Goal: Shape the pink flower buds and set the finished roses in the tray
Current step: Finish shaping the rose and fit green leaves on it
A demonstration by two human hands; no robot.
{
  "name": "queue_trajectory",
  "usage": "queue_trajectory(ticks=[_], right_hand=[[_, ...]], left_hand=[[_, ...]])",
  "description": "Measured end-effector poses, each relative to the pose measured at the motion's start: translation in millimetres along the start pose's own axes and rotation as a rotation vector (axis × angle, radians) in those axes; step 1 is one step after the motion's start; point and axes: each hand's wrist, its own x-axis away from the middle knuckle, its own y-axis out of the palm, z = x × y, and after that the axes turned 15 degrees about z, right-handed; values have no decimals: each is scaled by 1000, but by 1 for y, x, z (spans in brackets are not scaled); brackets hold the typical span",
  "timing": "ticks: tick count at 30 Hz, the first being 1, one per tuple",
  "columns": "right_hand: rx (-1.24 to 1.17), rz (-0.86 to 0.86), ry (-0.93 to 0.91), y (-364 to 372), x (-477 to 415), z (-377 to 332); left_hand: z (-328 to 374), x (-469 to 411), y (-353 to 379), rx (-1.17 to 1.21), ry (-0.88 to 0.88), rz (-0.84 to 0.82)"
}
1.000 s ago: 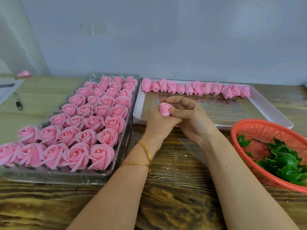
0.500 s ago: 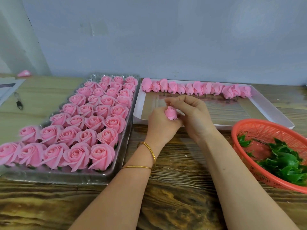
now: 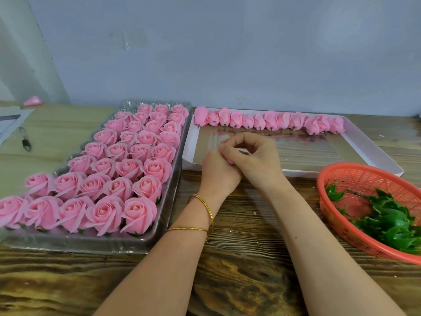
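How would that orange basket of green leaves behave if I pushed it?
Probably light: the orange basket is thin open mesh holding only a shallow heap of green leaves. Being wide and low, it would likely slide on the wooden table rather than tip.

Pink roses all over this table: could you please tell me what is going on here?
A person is shaping a pink bud, mostly hidden, gripped between the left hand and right hand. The clear tray on the left holds rows of finished roses. A row of unshaped buds lies along the far side of the white box, and an orange basket on the right holds green leaves.
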Motion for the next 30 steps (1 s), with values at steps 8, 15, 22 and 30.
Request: queue_trajectory(ticks=[8, 15, 22, 30], right_hand=[[-47, -19, 72, 0, 2, 0], [-102, -30, 109, 0, 3, -2], [-201, -90, 199, -1, 4, 0], [-271, -170, 293, -5, 2, 0]], left_hand=[[5, 1, -2, 66, -110, 8], [4, 1, -2, 60, -189, 13], [8, 2, -3, 101, -167, 52], [-5, 0, 5, 141, -104, 96]])
